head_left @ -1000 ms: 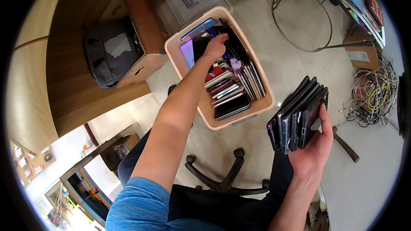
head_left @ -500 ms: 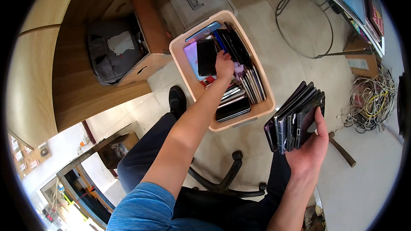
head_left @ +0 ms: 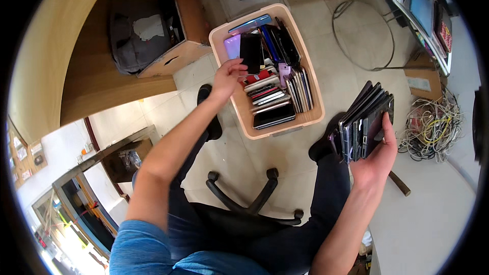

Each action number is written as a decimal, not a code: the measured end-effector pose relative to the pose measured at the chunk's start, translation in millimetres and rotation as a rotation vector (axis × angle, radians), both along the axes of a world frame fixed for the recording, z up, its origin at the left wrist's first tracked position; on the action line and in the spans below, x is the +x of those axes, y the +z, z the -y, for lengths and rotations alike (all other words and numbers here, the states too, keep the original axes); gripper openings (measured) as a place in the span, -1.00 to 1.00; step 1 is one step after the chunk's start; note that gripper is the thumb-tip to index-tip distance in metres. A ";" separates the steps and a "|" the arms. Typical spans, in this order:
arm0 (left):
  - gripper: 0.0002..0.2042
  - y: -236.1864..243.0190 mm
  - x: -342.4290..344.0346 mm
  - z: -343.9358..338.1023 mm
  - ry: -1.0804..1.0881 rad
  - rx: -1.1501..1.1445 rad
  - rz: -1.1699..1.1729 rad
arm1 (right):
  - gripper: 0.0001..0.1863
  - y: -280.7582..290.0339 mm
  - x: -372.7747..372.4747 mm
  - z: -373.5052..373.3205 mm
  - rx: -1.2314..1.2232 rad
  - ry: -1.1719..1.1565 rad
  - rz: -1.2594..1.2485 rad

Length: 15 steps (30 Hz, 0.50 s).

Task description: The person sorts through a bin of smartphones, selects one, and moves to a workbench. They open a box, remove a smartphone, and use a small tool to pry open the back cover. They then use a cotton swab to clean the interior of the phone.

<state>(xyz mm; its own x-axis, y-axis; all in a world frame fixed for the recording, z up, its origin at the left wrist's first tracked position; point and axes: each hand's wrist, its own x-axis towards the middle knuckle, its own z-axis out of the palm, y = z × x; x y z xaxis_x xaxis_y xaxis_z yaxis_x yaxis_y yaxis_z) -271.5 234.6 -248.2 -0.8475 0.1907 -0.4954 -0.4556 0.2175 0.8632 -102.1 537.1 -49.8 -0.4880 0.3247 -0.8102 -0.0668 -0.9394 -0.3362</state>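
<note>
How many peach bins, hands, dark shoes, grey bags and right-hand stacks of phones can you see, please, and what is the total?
Peach bin: 1
Hands: 2 (left hand, right hand)
Dark shoes: 2 (left shoe, right shoe)
Grey bag: 1
Stack of phones in the right hand: 1
Total: 7
</note>
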 end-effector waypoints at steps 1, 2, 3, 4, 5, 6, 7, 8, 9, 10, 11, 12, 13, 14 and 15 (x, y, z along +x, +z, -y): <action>-0.65 19.0 1.8 13.0 -0.063 0.019 0.026 | -0.73 2.3 1.2 -1.5 0.055 0.021 -0.040; -0.67 38.1 8.5 25.9 -0.127 0.043 0.055 | -0.72 7.2 1.9 -1.1 0.070 0.096 -0.096; -0.69 63.7 18.9 33.9 -0.179 0.032 0.086 | -0.73 7.8 2.7 0.5 0.042 0.108 -0.106; -0.71 92.2 31.4 38.4 -0.226 0.026 0.105 | -0.73 5.7 3.9 2.3 0.059 0.114 -0.168; -0.72 115.4 45.9 43.6 -0.269 0.041 0.113 | -0.72 10.9 0.8 10.9 0.059 0.148 -0.234; -0.72 133.6 58.4 51.0 -0.340 0.075 0.114 | -0.71 15.8 -0.8 18.6 -0.005 0.242 -0.378; -0.72 157.8 74.2 50.1 -0.313 0.125 0.146 | -0.68 12.1 -1.8 25.6 -0.017 0.223 -0.370; -0.71 179.1 89.0 42.4 -0.271 0.191 0.186 | -0.58 -0.7 2.4 28.5 -0.071 0.173 -0.410; -0.66 200.2 97.3 36.2 -0.306 0.255 0.172 | -0.56 -5.6 5.5 33.5 -0.078 0.209 -0.471; -0.62 213.4 107.2 28.5 -0.306 0.292 0.132 | -0.53 -5.8 5.2 40.9 -0.070 0.228 -0.476; -0.57 224.8 115.2 19.0 -0.307 0.327 0.092 | -0.50 -4.8 3.1 47.6 -0.064 0.245 -0.480; -0.52 234.5 121.7 10.6 -0.308 0.388 0.061 | -0.46 -4.3 2.6 52.9 -0.046 0.255 -0.496; -0.47 243.7 125.6 3.2 -0.312 0.446 0.032 | -0.42 -4.7 1.4 57.3 -0.030 0.262 -0.510; -0.39 254.0 128.4 -1.9 -0.307 0.520 0.075 | -0.41 -5.0 0.5 61.5 -0.052 0.285 -0.534; -0.41 258.7 132.4 -10.0 -0.311 0.549 0.009 | -0.40 2.8 -0.5 64.7 -0.080 0.291 -0.547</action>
